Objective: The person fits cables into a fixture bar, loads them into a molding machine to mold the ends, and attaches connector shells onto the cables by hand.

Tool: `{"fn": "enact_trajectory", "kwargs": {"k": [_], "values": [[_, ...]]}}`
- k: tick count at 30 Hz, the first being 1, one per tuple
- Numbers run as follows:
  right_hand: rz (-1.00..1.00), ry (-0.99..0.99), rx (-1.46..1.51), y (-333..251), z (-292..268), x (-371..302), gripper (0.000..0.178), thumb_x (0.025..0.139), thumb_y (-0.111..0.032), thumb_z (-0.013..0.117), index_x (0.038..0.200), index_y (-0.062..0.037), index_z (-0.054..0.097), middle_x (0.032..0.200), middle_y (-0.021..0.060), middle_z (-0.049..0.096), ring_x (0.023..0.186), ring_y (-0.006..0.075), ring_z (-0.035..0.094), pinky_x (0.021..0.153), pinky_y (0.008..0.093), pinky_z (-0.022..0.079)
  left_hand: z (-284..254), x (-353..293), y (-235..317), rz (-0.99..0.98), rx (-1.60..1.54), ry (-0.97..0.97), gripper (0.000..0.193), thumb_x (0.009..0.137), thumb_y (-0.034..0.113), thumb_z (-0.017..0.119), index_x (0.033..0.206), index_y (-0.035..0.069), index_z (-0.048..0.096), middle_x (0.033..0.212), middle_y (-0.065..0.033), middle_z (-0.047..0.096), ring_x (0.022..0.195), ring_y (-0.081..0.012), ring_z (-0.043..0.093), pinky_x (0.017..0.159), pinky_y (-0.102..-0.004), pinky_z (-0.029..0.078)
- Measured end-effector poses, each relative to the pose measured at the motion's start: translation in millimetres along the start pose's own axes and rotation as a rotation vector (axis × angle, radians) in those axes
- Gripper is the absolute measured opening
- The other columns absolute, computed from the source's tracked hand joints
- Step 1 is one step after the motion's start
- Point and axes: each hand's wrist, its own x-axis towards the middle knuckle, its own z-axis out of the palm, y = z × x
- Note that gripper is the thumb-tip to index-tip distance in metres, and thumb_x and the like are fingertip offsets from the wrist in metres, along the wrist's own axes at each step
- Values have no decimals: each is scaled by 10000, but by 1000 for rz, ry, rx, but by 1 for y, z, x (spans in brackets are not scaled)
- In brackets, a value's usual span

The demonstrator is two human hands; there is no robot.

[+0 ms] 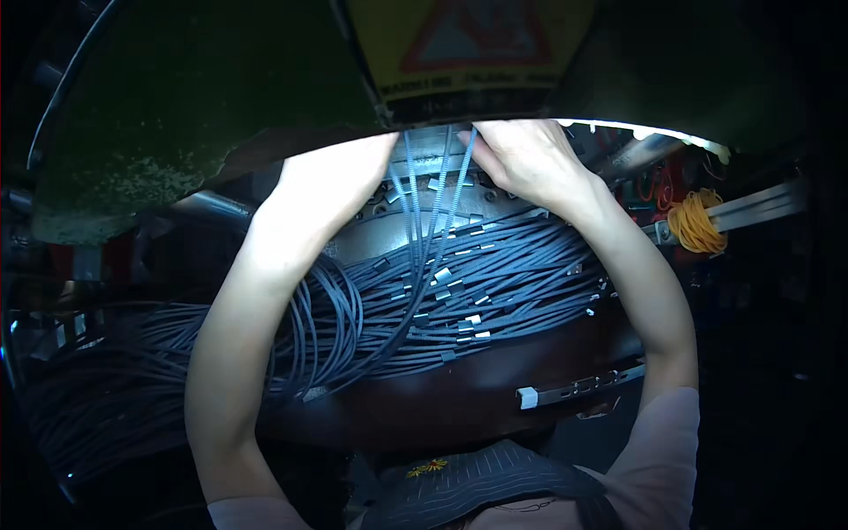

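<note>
Both my hands reach forward under the edge of a dark green machine guard (238, 79). The fingers of my left hand (340, 168) are hidden behind it. Of my right hand (530, 159), the thumb shows beside a thin grey ribbed cable (460, 181); its other fingers are out of sight. Several more such cables run up between my hands toward a metal block (430, 146). Below them lies a thick bundle of grey-blue cables (530, 274), many with small shiny metal clips (443, 276). Whether either hand grips a cable cannot be seen.
A yellow warning sign (468, 53) is fixed on the guard above my hands. Looped cables (331, 305) spread to the left. On the right, a yellow cord coil (698, 221) hangs on a metal bar (760, 208). Nearer me is a slotted metal strip (583, 386) with a white end.
</note>
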Motion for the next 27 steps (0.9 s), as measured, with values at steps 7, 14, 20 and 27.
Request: {"fn": "enact_trajectory", "kwargs": {"k": [7,14,20,27], "values": [[110,-95,9,-9,-5,15,254,857,-97,633,1097,-25,672,879,173,703,850,343,691,782,440,553,-15,4,-1,-195,-137,-122,294,906,29,469,1153,25,629,960,-227,673,897,-382,670,808,-453,548],[-39,100,23,-10,-42,-61,478,789,40,648,1261,-36,618,1302,179,581,1182,340,577,1013,445,454,-54,-42,57,-219,-392,228,372,880,-115,421,1216,-77,578,1228,-265,611,1208,-364,581,1068,-400,422],[533,146,132,-49,-116,-247,273,886,91,534,1120,8,648,1047,152,653,896,235,669,786,343,557,-92,-214,156,-366,-1814,-807,316,964,43,525,1264,-41,575,1219,-171,651,1140,-291,642,977,-385,516],[1464,105,606,-143,-43,-440,536,940,-13,585,1428,7,365,1369,165,470,1267,254,468,1049,353,396,-14,-374,198,-1980,-1842,45,649,981,312,611,1511,94,307,1484,-144,440,1300,-330,502,1033,-389,477]]}}
